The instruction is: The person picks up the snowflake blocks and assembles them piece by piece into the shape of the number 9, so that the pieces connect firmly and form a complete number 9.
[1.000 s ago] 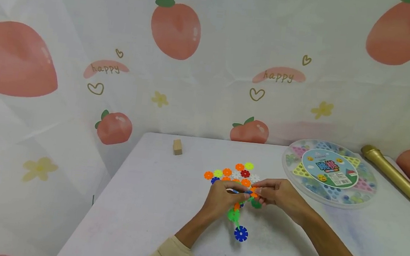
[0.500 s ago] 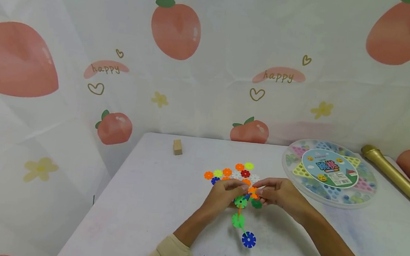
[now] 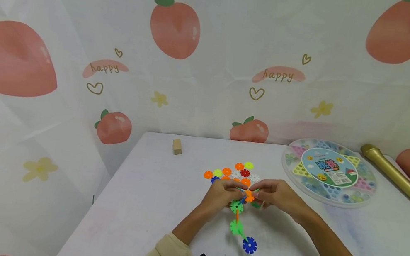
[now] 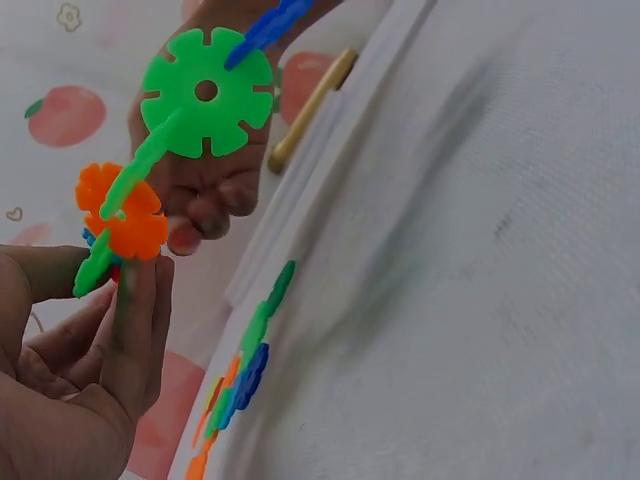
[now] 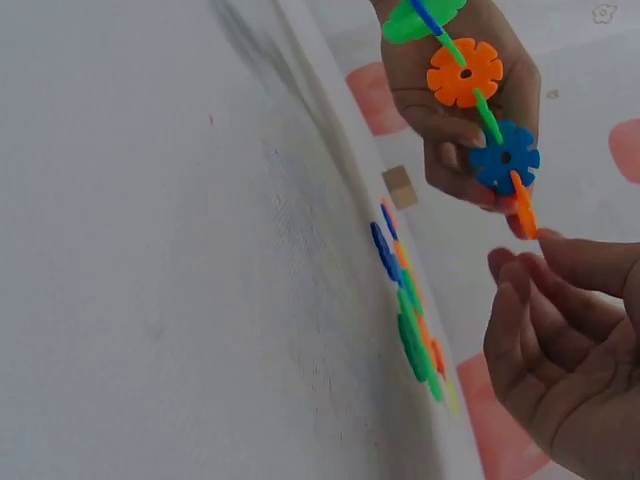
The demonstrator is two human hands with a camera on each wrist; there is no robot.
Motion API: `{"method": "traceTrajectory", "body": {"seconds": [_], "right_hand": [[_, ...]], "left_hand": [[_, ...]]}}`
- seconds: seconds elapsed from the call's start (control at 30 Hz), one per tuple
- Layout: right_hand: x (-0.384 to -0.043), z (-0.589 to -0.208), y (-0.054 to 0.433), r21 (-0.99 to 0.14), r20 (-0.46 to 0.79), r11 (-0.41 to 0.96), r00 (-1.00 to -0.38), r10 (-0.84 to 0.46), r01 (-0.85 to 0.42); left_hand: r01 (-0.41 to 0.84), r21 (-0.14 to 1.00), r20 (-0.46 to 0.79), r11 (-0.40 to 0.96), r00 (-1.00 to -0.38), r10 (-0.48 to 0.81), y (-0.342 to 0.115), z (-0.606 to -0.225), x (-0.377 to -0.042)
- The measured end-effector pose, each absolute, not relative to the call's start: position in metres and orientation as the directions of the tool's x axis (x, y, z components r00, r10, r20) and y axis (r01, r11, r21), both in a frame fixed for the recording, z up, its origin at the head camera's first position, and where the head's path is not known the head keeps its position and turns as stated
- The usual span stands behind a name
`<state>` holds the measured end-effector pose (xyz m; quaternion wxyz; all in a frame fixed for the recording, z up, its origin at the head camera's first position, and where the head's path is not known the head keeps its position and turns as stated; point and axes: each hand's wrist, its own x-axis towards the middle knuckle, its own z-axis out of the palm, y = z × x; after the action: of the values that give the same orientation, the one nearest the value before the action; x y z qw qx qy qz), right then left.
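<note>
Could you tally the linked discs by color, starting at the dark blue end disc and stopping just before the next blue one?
Dark blue disc: 1
Green discs: 3
Orange disc: 1
Total: 5

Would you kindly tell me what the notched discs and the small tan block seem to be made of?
The notched discs look like smooth plastic: solid bright colours, crisp slots. The small tan block is probably bare wood, matt, judging by its colour, though no grain shows.
</note>
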<state>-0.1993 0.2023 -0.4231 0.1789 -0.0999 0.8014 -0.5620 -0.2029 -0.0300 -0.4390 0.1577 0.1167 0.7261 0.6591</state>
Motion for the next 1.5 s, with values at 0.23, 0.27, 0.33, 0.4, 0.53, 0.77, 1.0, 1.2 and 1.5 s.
{"method": "traceTrajectory", "body": {"seconds": [0.23,0.27,0.33,0.4,0.53,0.77,1.0,1.2,1.5], "right_hand": [[-0.202,-0.431,0.207,-0.887,-0.139,0.461,-0.943,-0.302,-0.017],[-0.202,-0.432,0.208,-0.879,-0.138,0.476,-0.944,-0.301,-0.023],[-0.203,-0.434,0.209,-0.868,-0.140,0.496,-0.941,-0.307,-0.032],[-0.203,-0.436,0.209,-0.859,-0.145,0.511,-0.937,-0.318,-0.040],[-0.203,-0.438,0.209,-0.852,-0.156,0.521,-0.924,-0.349,-0.053],[-0.204,-0.442,0.208,-0.831,-0.156,0.550,-0.914,-0.373,-0.083],[-0.205,-0.443,0.207,-0.797,-0.160,0.594,-0.908,-0.388,-0.113],[-0.203,-0.444,0.207,-0.768,-0.185,0.632,-0.907,-0.378,-0.106],[-0.201,-0.439,0.209,-0.749,-0.169,0.646,-0.900,-0.402,-0.148]], "left_hand": [[-0.021,0.993,-0.061,0.115,-0.932,0.357,-0.035,-0.437,-0.207],[-0.024,0.993,-0.063,0.113,-0.933,0.354,-0.036,-0.436,-0.207],[-0.030,0.993,-0.067,0.110,-0.934,0.351,-0.036,-0.436,-0.207],[-0.035,0.994,-0.071,0.108,-0.935,0.347,-0.036,-0.435,-0.207],[-0.033,0.993,-0.072,0.117,-0.937,0.341,-0.036,-0.435,-0.207],[-0.012,0.990,-0.060,0.139,-0.936,0.348,-0.037,-0.439,-0.207],[-0.010,0.989,-0.061,0.145,-0.934,0.351,-0.038,-0.438,-0.206],[-0.014,0.989,-0.066,0.149,-0.936,0.346,-0.037,-0.437,-0.205],[-0.017,0.989,-0.067,0.147,-0.936,0.347,-0.037,-0.436,-0.205]]}}
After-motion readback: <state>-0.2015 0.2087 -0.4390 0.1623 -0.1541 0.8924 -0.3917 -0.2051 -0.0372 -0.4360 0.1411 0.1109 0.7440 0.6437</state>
